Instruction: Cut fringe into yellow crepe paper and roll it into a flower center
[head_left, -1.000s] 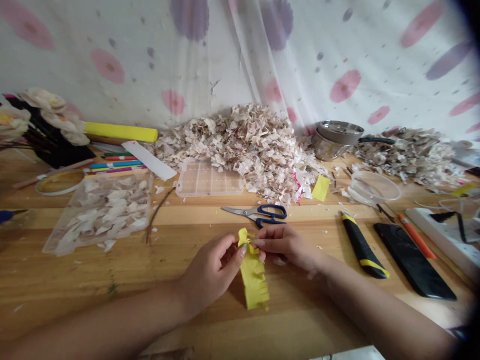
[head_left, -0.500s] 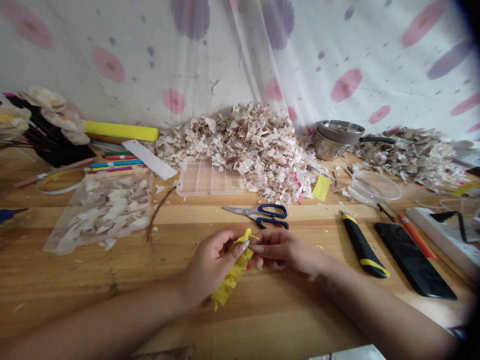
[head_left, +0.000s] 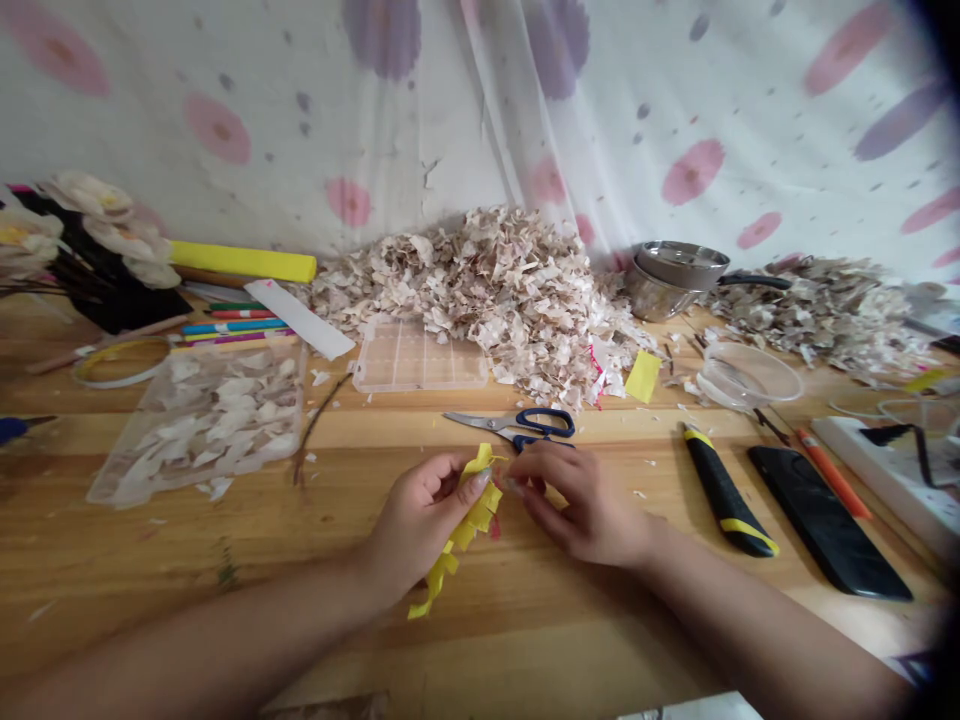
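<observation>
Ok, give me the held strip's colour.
Yellow: the strip in the left hand, clearest in the head view.

A pile of pale flakes (head_left: 480, 300) occupies the rear of the surface (head_left: 225, 640), before a floral-patterned sheet (head_left: 262, 190). A metal pot (head_left: 660, 297) stands beside it. Further right, a black phone (head_left: 825, 520) lies between a black-and-yellow knife (head_left: 726, 492) and an orange stick (head_left: 834, 473).

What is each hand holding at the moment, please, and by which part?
The left hand pinches the cut yellow strip near its upper end, under the thumb. The right hand is beside that end; whether it grips anything cannot be told.
</observation>
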